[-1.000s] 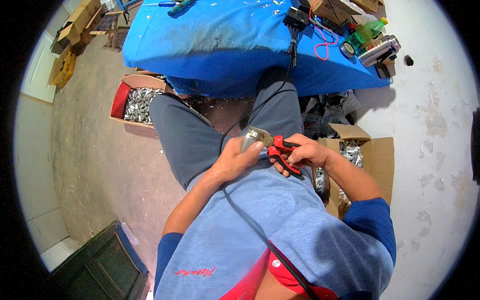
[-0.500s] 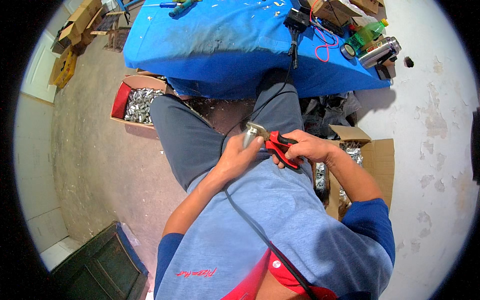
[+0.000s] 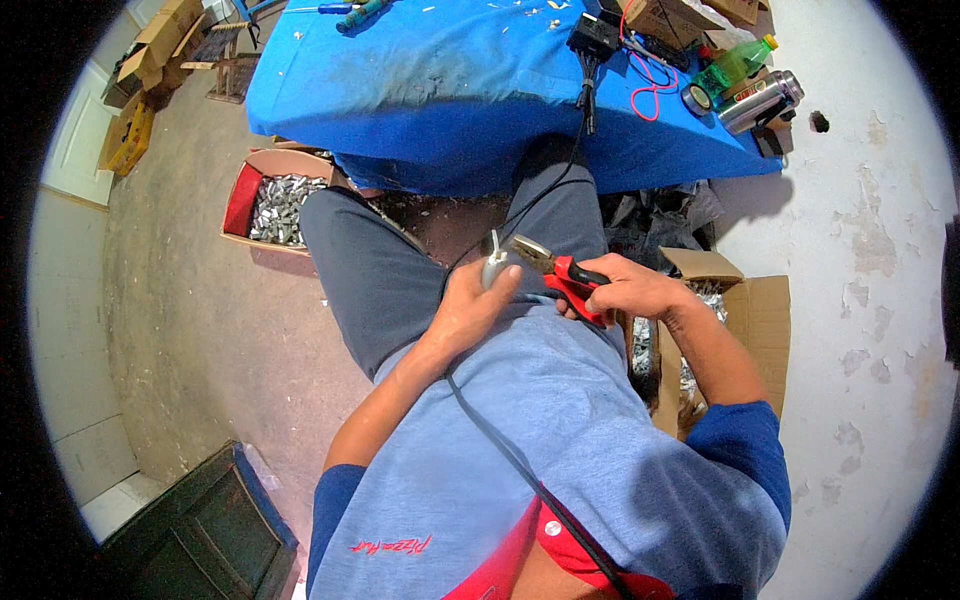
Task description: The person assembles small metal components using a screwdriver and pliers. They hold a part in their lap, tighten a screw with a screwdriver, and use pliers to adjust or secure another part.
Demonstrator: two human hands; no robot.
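Note:
Above my lap, my left hand (image 3: 468,308) is wrapped round a small silver metal cylinder (image 3: 492,268), with a thin pale stem sticking up from its top. Red-and-black pliers (image 3: 573,284) are held in my right hand (image 3: 637,288). Their metal jaws point toward the cylinder's top and stand slightly to its right, apart from it. Whether the jaws grip anything is too small to tell. My left fingers hide the cylinder's lower part.
Ahead stands a table with a blue cloth (image 3: 440,130), carrying a green bottle (image 3: 735,66), a steel flask (image 3: 760,103) and cables. A carton (image 3: 243,200) of small metal pieces is at the left; another open carton (image 3: 762,330) is by my right arm.
The pliers have come away from the cylinder's top and shifted right with my right hand. The thin stem on the cylinder now shows. My left hand has barely moved.

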